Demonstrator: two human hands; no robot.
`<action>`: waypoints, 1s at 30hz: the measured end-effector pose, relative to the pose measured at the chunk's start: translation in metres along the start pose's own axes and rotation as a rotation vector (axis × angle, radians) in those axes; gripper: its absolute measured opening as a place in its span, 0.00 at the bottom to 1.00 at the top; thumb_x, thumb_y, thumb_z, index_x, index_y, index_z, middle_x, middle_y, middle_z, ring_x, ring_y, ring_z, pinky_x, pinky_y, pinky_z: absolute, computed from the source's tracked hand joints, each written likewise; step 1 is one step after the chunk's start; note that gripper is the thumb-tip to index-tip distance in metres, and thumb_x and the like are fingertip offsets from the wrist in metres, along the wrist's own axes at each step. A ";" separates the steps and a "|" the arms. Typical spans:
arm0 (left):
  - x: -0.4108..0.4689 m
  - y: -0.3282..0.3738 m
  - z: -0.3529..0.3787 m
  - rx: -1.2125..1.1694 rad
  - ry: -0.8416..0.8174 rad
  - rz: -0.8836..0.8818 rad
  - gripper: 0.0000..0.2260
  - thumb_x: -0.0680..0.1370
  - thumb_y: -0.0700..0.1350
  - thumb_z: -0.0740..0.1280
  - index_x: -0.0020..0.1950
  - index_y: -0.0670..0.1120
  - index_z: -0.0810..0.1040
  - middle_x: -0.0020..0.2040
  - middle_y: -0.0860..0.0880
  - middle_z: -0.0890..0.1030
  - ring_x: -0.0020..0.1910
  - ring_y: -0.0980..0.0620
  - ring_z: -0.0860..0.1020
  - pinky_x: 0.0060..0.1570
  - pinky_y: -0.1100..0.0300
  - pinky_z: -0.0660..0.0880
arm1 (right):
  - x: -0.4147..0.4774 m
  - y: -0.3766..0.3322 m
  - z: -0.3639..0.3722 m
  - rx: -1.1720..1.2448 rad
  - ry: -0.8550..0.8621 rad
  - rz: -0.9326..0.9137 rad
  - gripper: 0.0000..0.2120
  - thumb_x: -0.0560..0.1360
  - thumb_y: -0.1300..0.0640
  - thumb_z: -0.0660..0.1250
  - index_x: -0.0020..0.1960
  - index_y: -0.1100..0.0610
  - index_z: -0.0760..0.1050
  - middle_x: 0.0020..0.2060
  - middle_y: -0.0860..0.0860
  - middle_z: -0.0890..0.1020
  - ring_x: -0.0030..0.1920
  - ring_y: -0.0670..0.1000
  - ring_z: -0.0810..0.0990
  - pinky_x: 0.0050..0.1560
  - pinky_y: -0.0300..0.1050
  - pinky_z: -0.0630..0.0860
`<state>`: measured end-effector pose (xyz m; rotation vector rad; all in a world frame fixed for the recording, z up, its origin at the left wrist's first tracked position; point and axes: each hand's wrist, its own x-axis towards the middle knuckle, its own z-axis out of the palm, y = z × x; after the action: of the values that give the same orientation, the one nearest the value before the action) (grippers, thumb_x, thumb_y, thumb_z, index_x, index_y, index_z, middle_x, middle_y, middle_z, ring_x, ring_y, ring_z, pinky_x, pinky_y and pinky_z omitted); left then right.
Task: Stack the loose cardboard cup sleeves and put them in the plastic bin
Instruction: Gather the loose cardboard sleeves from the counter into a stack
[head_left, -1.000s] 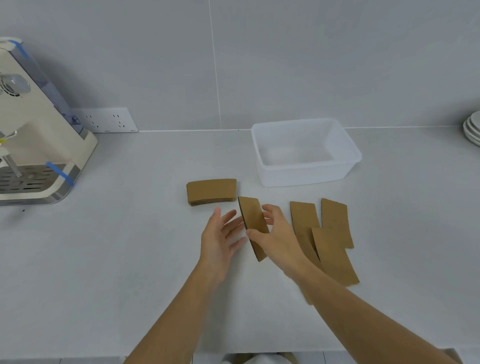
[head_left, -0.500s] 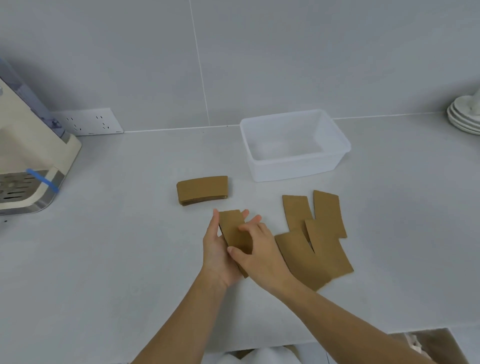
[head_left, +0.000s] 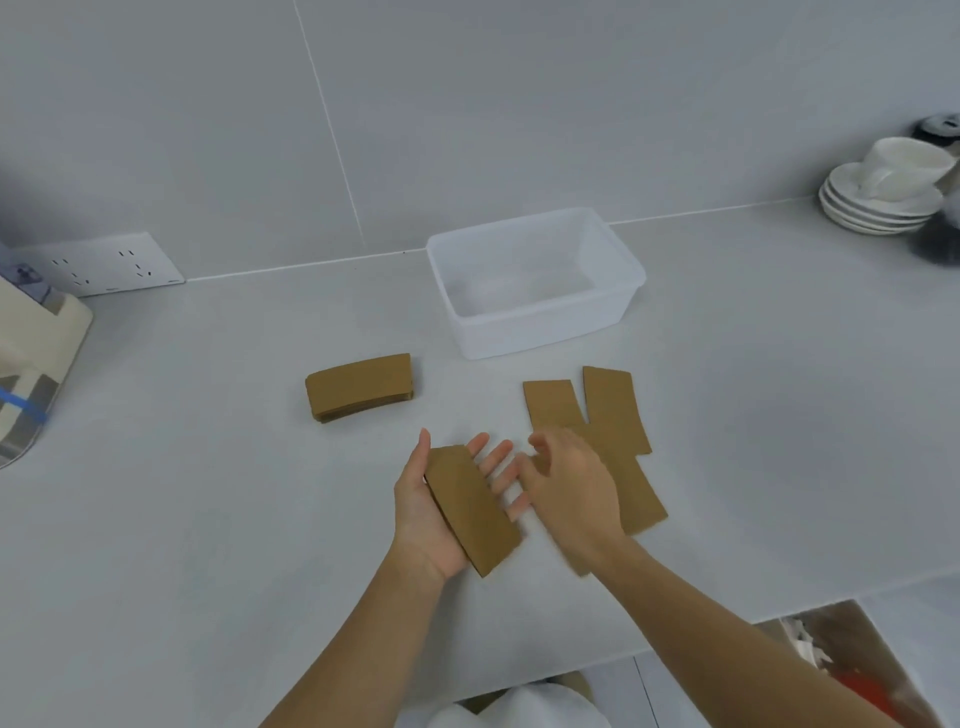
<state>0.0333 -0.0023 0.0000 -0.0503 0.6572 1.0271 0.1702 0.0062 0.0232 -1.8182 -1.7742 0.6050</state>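
we see our two bare forearms, no sleeves, no watch or rings on the left hand (head_left: 423, 512) or the right hand (head_left: 574, 488). below the counter edge (head_left: 675, 631), a white garment (head_left: 514, 709) covers our body.

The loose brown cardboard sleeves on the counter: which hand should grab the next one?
Probably the right hand: it hovers over the loose brown cardboard sleeves, while the left hand cradles one sleeve.

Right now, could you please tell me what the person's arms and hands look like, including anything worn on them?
Both forearms are bare as far as the frame shows: no sleeves, gloves, watch or rings visible on the left hand or right hand. The right hand is motion-blurred, so small details are unclear.
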 end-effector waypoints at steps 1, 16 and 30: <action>0.001 0.000 -0.001 -0.006 -0.009 0.003 0.34 0.65 0.64 0.68 0.63 0.44 0.76 0.61 0.42 0.80 0.59 0.40 0.78 0.54 0.41 0.76 | 0.000 0.005 0.000 -0.053 0.032 -0.004 0.14 0.75 0.51 0.62 0.58 0.56 0.73 0.54 0.51 0.79 0.55 0.50 0.75 0.55 0.41 0.69; 0.009 0.012 -0.011 -0.032 0.022 0.070 0.31 0.69 0.65 0.64 0.62 0.44 0.76 0.59 0.42 0.81 0.56 0.41 0.80 0.57 0.40 0.73 | -0.018 0.029 0.012 -0.381 -0.101 0.097 0.34 0.71 0.42 0.64 0.70 0.55 0.56 0.70 0.52 0.64 0.70 0.54 0.61 0.67 0.50 0.59; -0.002 0.021 -0.010 -0.040 0.059 0.084 0.30 0.69 0.66 0.64 0.61 0.45 0.78 0.58 0.42 0.82 0.55 0.41 0.81 0.53 0.42 0.76 | 0.000 -0.016 -0.003 0.065 -0.039 0.111 0.26 0.70 0.52 0.67 0.65 0.56 0.63 0.62 0.52 0.70 0.63 0.52 0.65 0.64 0.47 0.60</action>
<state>0.0107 0.0040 -0.0014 -0.0888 0.6967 1.1235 0.1596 0.0058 0.0354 -1.8813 -1.6667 0.7370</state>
